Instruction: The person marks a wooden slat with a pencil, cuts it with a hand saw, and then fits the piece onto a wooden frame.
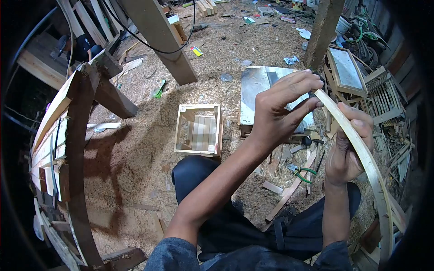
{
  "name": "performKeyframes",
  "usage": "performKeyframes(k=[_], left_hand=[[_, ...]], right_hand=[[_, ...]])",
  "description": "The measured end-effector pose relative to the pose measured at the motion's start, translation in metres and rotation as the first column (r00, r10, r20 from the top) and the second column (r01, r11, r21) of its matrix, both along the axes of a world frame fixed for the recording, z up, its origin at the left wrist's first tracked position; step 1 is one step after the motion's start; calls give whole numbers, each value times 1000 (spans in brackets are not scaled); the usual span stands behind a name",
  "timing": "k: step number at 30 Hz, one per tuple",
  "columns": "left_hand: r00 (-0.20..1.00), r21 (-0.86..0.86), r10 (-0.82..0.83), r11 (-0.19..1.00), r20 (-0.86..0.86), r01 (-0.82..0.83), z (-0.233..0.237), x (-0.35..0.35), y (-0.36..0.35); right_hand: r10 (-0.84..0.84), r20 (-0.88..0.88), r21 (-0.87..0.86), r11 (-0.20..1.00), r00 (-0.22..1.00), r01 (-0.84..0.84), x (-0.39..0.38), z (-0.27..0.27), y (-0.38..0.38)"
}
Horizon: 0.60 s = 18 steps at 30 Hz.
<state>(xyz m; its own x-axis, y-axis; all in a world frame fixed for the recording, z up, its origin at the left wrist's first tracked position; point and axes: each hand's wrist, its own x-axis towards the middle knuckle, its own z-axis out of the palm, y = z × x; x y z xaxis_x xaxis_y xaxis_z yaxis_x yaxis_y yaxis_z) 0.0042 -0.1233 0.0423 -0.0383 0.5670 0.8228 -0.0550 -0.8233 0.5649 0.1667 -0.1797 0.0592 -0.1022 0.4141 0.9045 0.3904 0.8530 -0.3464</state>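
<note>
Two hands right of open box [197, 107]: left hand [287, 97] and right hand [350, 147] clamped on wooden strip [363, 151]; between, pliers [296, 169] and metal sheet [249, 97], partly blocked by left hand.

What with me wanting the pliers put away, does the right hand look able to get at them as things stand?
Probably yes: the pliers lie uncovered on the floor between the legs, near the right hand. But that hand is holding the strip, so it would likely have to let go first.
</note>
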Motion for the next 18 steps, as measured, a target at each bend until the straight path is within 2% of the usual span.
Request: performKeyframes(k=[8,11,13,14,15,18], left_hand=[[1000,-31,-10,999,-13,9,-6,1,4],[998,-81,-59,995,19,61,-16,1,8],[993,-183,-121,976,0,119,-25,3,10],[994,-136,-106,985,-18,102,-29,4,12],[996,-104,-85,991,-27,82,-23,4,11],[997,-59,-80,995,-9,79,-14,5,6]], right_hand=[[-142,89,55,989,986,138,-4,3,0],[-127,45,27,992,991,126,-6,-5,6],[-125,51,31,992,991,123,-2,-12,10],[-130,57,32,991,990,129,-1,-15,12],[-74,-28,1,997,997,74,-3,-17,10],[-68,-32,7,998,997,68,-2,-9,4]])
